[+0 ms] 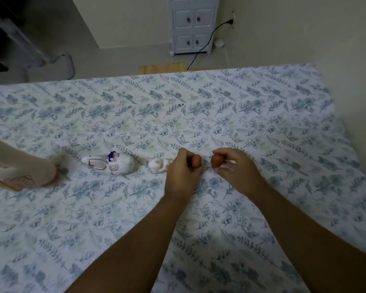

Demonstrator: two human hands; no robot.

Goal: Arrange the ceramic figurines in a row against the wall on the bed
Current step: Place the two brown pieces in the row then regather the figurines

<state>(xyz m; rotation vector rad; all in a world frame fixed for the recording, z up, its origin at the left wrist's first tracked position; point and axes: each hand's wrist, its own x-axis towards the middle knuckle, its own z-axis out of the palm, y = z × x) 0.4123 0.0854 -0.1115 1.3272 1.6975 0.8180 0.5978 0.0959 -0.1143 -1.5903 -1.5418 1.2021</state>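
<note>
Over the floral-sheeted bed (262, 115), the left hand (181, 173) and right hand (236, 169) each pinch a small brown rounded ceramic figurine (197, 160) (217, 160), right of a white ceramic rabbit (112, 164).

— What figurines lie on the bed (262, 123)?

— A large cream figurine (19, 172) with pink markings at the far left, blurred. Near it a white rabbit (112, 164) with a blue bow, on its side. Then a small white figurine (159, 164), partly hidden.

— And the brown ones?

— Two small rounded pieces, the left brown figurine (197, 160) and the right brown figurine (217, 160), held just apart.
</note>
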